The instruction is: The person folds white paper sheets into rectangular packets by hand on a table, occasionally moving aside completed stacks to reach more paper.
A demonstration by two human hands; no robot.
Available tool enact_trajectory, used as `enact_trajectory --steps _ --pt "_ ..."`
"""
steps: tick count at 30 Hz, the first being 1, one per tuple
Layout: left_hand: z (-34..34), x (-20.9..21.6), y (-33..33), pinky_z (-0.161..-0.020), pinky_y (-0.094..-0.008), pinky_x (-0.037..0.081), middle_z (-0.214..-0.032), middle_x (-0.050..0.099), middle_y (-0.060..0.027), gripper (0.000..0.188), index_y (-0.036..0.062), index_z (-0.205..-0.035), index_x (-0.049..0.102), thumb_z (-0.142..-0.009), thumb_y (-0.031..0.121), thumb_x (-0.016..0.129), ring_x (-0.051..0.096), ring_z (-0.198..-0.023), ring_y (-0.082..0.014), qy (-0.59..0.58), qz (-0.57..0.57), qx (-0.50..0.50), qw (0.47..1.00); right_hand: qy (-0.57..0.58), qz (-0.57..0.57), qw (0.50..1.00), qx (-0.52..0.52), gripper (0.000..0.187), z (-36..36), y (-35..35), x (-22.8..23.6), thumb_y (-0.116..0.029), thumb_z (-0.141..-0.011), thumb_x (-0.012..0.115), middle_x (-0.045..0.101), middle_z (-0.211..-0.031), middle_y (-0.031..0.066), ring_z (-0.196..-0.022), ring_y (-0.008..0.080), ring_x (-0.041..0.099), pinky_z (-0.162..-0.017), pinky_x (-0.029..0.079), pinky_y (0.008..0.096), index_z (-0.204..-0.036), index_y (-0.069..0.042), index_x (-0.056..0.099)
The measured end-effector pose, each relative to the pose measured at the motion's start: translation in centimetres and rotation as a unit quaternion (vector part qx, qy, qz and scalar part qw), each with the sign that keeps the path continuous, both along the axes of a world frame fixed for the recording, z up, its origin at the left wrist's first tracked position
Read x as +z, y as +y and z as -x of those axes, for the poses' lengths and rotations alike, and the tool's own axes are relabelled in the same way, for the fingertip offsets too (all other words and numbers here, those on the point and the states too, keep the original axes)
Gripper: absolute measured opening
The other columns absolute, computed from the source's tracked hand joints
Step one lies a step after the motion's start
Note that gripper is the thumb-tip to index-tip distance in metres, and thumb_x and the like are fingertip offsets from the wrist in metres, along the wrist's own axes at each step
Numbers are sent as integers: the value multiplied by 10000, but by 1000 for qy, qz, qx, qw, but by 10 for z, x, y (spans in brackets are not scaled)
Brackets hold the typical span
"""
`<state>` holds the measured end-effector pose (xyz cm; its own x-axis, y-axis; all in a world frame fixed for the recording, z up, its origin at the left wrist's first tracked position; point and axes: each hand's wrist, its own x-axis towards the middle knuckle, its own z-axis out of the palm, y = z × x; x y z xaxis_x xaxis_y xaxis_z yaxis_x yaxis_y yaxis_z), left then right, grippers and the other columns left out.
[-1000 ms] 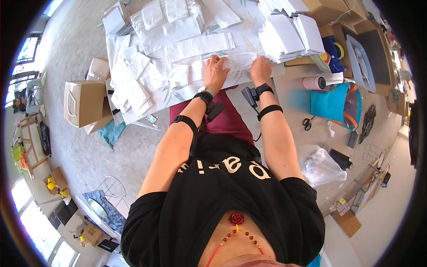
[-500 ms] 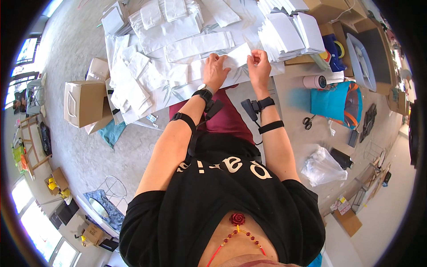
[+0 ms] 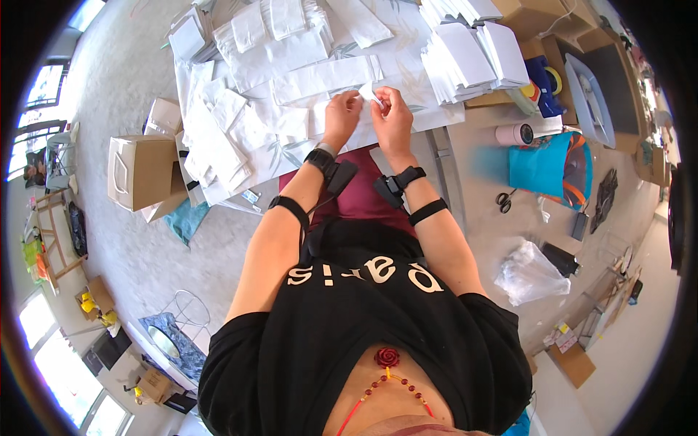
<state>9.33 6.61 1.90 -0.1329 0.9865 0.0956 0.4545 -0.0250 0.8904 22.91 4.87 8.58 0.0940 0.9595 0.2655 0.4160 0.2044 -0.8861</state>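
Observation:
Above the near edge of the table, a small folded white piece (image 3: pixel 368 93), paper or thin film, is bent up between my two hands. My right hand (image 3: pixel 393 123) pinches its right side between thumb and fingers. The fingers of my left hand (image 3: pixel 342 120) curl closed at its left side; their tips are partly hidden. Just beyond my hands lies a long, flat white sleeve (image 3: pixel 323 78). Left of my left hand, thin white pieces (image 3: pixel 269 120) overlap in a loose spread.
Stacked white folded sheets (image 3: pixel 465 58) stand at the far right of the table, more white packets (image 3: pixel 273 40) at the far left. Cardboard boxes (image 3: pixel 139 171) flank the table's left side. On the floor at right are a blue bag (image 3: pixel 542 167), scissors (image 3: pixel 503 202) and a clear plastic bag (image 3: pixel 531 272).
My right hand has moved left, close to my left hand. The white piece, stretched out flat between them before, is now folded up small. My left hand has shifted slightly left and nearer.

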Motion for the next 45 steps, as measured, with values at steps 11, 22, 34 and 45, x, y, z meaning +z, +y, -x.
enact_trajectory --steps 11,22,34,45 --pt "23 49 -25 -741 -343 609 -1016 710 -149 611 -63 -1208 663 -987 507 666 717 -901 -231 -385 265 72 881 -37 -45 988 140 310 20 -20 -22 -36 -904 704 680 -1123 171 -1035 371 641 -870 545 441 -1201 -27 616" --pt "35 9 -26 -580 -329 641 -910 740 -148 207 -98 -1046 689 -941 81 680 738 -757 -208 -135 128 121 975 -61 38 997 -5 185 -40 -5 -54 -66 -930 700 675 -1030 119 -839 296 636 -790 526 410 -1113 -52 675" --pt "42 -5 -26 -726 -396 560 -826 749 -157 191 -17 -934 725 -876 165 721 732 -758 -295 -1 107 135 985 -132 6 986 100 163 -46 39 -57 -79 -891 735 690 -1000 92 -1005 314 644 -895 507 429 -1052 -102 749" --pt "43 -11 -26 -700 -380 562 -804 744 -142 181 -26 -921 715 -878 150 720 725 -726 -263 -3 100 134 986 -208 6 967 144 189 -44 53 -70 -168 -899 762 669 -1081 24 -1057 264 618 -938 469 438 -1085 -191 776"
